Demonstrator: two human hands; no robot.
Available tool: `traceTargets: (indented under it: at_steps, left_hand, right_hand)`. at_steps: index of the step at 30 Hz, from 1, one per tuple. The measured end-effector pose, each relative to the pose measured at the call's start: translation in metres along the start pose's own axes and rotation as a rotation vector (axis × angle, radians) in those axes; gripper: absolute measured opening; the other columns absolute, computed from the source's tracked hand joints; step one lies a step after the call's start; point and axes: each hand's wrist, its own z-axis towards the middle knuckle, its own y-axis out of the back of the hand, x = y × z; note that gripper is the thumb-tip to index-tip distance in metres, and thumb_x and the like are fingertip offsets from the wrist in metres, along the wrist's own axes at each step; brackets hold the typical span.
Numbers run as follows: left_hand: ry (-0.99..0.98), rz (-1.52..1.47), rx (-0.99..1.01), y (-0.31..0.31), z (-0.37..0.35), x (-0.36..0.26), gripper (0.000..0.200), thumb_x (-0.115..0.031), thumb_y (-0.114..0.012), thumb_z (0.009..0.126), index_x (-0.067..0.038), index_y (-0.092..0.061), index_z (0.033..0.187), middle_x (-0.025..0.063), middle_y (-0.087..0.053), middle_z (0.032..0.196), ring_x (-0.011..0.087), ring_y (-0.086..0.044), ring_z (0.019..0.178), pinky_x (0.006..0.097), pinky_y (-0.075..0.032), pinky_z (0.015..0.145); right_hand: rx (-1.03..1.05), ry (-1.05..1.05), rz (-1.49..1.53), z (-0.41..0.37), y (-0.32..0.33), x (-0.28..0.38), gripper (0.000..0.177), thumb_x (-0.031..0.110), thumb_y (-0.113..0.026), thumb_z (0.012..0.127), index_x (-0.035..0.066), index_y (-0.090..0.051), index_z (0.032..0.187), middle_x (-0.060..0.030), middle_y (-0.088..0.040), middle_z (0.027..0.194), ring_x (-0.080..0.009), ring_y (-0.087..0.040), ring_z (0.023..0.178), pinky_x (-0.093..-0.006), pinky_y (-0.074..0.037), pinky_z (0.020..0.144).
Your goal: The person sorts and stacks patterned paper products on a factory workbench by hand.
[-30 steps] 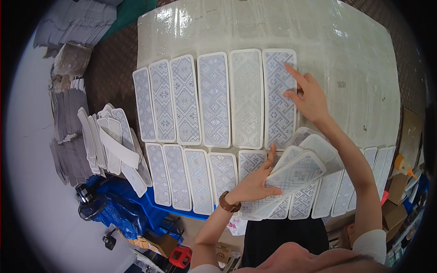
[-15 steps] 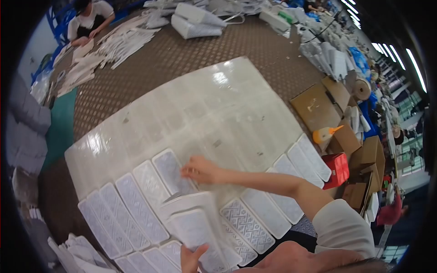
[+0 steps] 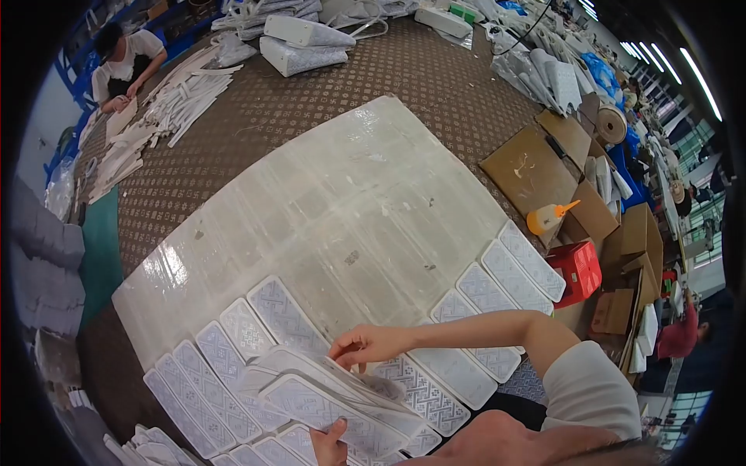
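A loose stack of pale patterned rectangular panels, with rounded corners and white borders, fans out low in the middle. My left hand grips the stack's lower edge, thumb on top. At the upper edge of the fanned pieces, my right hand has curled fingers closed on a panel; its fingertips are partly hidden. Beneath and to the left, more panels lie in a slanted row on the shiny pale sheet. Another row of panels lies to the right, partly under my right forearm.
An orange-tipped glue bottle stands on cardboard at the right, near a red box. White bags lie on the brown patterned table. At the far left a person handles pale strips.
My right hand has moved down and slightly right, from above a laid panel to the stack's edge. The stack has fanned and tilted, and the camera view has shifted somewhat.
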Motion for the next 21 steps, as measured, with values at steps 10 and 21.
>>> traceTargets:
  at_steps: [10,21]
  left_hand:
    - [0.336,0.635,-0.012,-0.001,-0.012,0.003,0.047,-0.007,-0.080,0.074,0.003,-0.060,0.115,0.0120,-0.068,0.106,0.0217,-0.065,0.096,0.0350,-0.052,0.086]
    - [0.044,1.066,0.706,-0.021,0.011,0.037,0.064,-0.026,-0.077,0.079,0.002,-0.052,0.132,0.0119,0.006,0.161,0.0351,-0.023,0.144,0.0402,-0.034,0.109]
  right_hand:
    - [-0.591,0.269,-0.437,0.014,0.072,-0.003,0.023,0.021,-0.073,0.085,0.008,-0.054,0.080,0.0041,-0.049,0.069,-0.0060,-0.044,0.066,-0.0269,-0.040,0.056]
    - [-0.580,0.129,-0.065,0.037,0.095,0.017,0.020,0.006,-0.059,0.093,0.006,-0.055,0.112,-0.0014,-0.066,0.099,-0.0077,-0.062,0.088,-0.0250,-0.052,0.076]
